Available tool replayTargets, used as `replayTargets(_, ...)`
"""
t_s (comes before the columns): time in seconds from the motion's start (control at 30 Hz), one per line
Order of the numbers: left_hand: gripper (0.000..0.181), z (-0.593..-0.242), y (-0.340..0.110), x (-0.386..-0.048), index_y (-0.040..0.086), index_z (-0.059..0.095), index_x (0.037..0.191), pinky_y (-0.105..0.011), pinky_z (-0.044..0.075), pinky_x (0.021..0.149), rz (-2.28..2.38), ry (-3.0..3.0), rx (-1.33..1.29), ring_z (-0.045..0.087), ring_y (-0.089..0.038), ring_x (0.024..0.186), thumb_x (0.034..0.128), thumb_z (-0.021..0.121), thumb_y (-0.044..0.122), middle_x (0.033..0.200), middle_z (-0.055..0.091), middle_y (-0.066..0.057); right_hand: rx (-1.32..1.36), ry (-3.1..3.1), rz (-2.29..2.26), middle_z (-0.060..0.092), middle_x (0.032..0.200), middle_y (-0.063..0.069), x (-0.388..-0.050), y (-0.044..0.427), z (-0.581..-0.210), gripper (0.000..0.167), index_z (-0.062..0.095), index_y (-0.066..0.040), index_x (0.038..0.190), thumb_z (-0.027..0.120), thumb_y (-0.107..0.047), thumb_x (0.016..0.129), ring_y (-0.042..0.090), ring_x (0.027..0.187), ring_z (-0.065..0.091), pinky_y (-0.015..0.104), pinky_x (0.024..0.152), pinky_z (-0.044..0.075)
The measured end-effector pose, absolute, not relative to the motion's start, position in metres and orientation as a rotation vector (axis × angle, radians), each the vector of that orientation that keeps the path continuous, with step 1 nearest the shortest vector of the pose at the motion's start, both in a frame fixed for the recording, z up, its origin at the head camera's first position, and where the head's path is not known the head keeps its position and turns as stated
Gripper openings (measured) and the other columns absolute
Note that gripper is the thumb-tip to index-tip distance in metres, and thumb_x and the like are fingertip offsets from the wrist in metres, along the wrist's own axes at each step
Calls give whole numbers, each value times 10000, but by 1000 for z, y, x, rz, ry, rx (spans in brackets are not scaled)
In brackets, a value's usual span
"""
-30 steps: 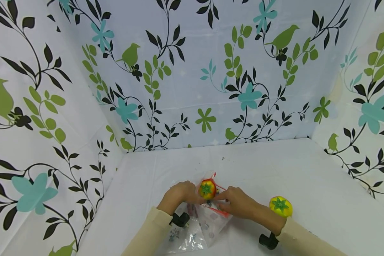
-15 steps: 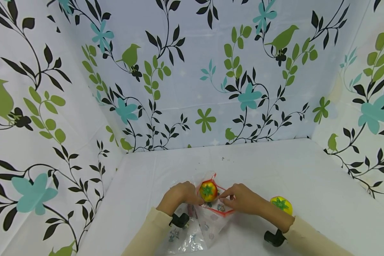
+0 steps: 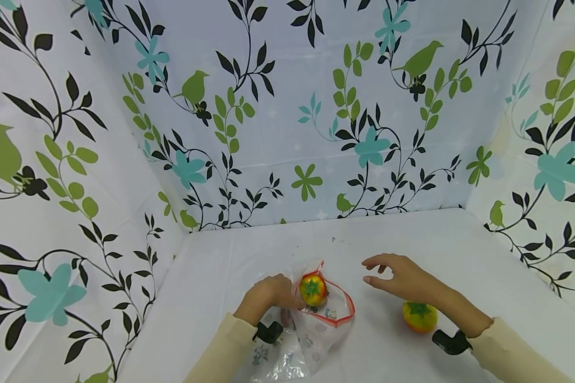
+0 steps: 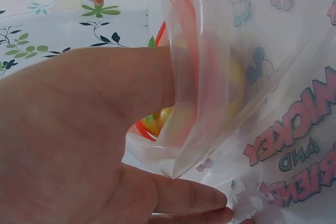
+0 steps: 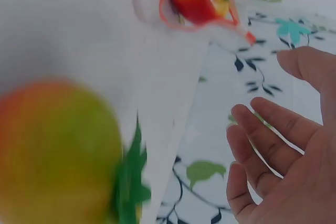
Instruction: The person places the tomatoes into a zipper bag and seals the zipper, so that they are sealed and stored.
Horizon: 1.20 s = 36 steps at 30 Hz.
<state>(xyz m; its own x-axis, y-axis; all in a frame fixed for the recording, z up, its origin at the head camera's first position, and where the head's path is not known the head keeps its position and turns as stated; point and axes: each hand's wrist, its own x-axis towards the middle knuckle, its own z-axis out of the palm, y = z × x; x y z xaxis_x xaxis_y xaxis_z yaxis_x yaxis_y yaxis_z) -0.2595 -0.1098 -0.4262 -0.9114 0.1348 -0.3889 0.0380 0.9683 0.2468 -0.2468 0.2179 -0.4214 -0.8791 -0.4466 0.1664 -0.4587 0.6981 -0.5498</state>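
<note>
A clear printed bag with a red-edged mouth lies on the white table, its mouth spread. In the mouth sits a red-and-yellow toy fruit with a green star-shaped top. My left hand grips the bag's left edge beside that fruit; in the left wrist view the thumb goes inside the bag and the fingers lie outside. My right hand, fingers spread and holding nothing, hovers above and left of a second yellow-red fruit, which looms close in the right wrist view.
Another clear printed plastic sheet or bag lies under my left wrist. The white tabletop ends at a hanging cloth with leaves, birds and flowers, which also rises at both sides.
My right hand has let go of the bag's rim and moved right, up over the table near the second fruit. The bag's mouth stands wider. My left hand keeps its place.
</note>
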Motion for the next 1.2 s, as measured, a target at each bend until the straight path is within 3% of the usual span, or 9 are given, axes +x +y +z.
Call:
replayTargets(0.3, 457, -428, -111, -257, 66, 701, 1001, -510, 574, 835, 335, 2702, 110, 589, -279, 836, 811, 823, 463, 931, 611, -79, 739, -2971, 991, 671, 1374, 122, -237, 274, -421, 585, 615, -147, 1429, 768, -444, 949, 296, 1205, 607, 648, 972, 529)
replayTargets(0.5, 466, -429, -111, -259, 61, 705, 1001, -504, 574, 830, 335, 2706, 132, 588, -275, 827, 803, 813, 469, 924, 610, -75, 705, -3045, 1073, 640, 1404, 166, -228, 298, -431, 654, 572, -112, 1465, 793, -407, 926, 362, 1236, 584, 613, 917, 566)
replayTargets(0.73, 532, -428, -110, -258, 42, 724, 1120, -544, 584, 873, 321, 2715, 134, 587, -286, 847, 801, 833, 453, 942, 625, -78, 657, -3129, 1128, 628, 1388, 201, -216, 317, -442, 706, 549, -42, 1458, 827, -358, 891, 408, 1226, 574, 553, 875, 594)
replayTargets(1.2, 536, -425, -110, -259, 42, 724, 1124, -539, 581, 891, 306, 2712, 149, 586, -281, 851, 810, 819, 466, 955, 627, -74, 570, -3231, 1010, 642, 1349, 121, -203, 320, -458, 768, 566, -31, 1407, 892, -412, 825, 355, 1189, 596, 623, 934, 555)
